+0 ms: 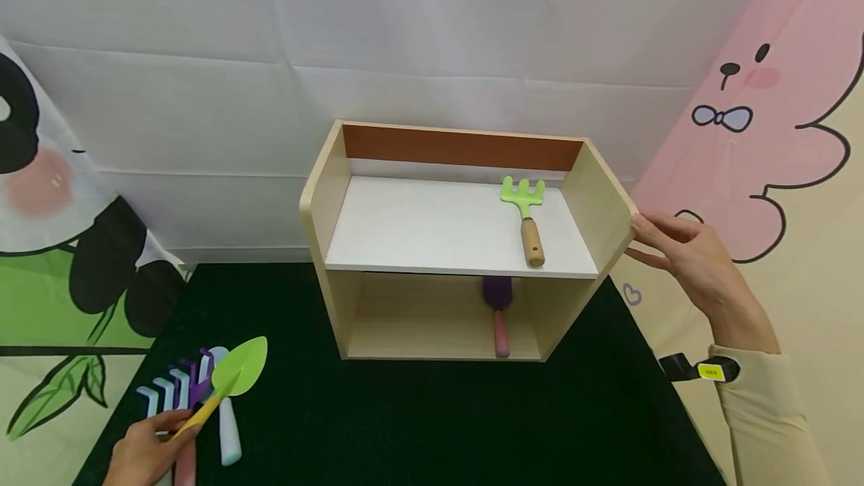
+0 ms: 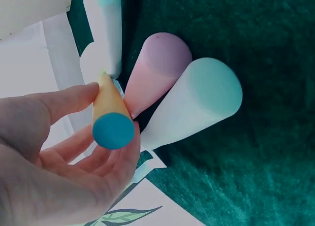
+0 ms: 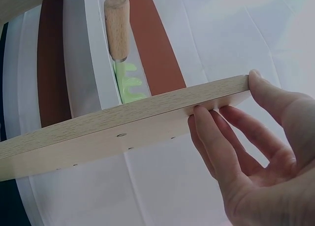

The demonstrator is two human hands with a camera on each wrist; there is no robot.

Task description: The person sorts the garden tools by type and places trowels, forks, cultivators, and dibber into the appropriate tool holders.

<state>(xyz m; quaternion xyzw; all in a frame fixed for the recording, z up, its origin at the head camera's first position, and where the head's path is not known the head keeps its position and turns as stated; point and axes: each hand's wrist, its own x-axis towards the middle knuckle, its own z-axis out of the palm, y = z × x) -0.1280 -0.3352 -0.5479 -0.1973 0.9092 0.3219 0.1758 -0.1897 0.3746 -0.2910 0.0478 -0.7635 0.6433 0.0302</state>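
My left hand (image 1: 145, 450) pinches the yellow handle of a toy garden trowel (image 1: 243, 367) with a light green blade. The left wrist view shows the handle's blue end (image 2: 113, 131) between thumb and fingers. Beneath and beside it lie a light blue rake (image 1: 181, 388), a purple fork (image 1: 200, 388) with a pink handle, and a tool with a pale blue handle (image 1: 229, 433). My right hand (image 1: 695, 261) grips the upper front corner of the wooden shelf's side panel (image 3: 138, 117), thumb on its edge and fingertips against its outer face.
A green hand fork (image 1: 523, 205) with a wooden handle lies on the shelf's white upper board (image 1: 418, 223). In the lower compartment is a purple trowel (image 1: 498, 295) with a pink handle. The shelf stands on a dark green table (image 1: 418, 418) before a white cloth (image 1: 405, 36).
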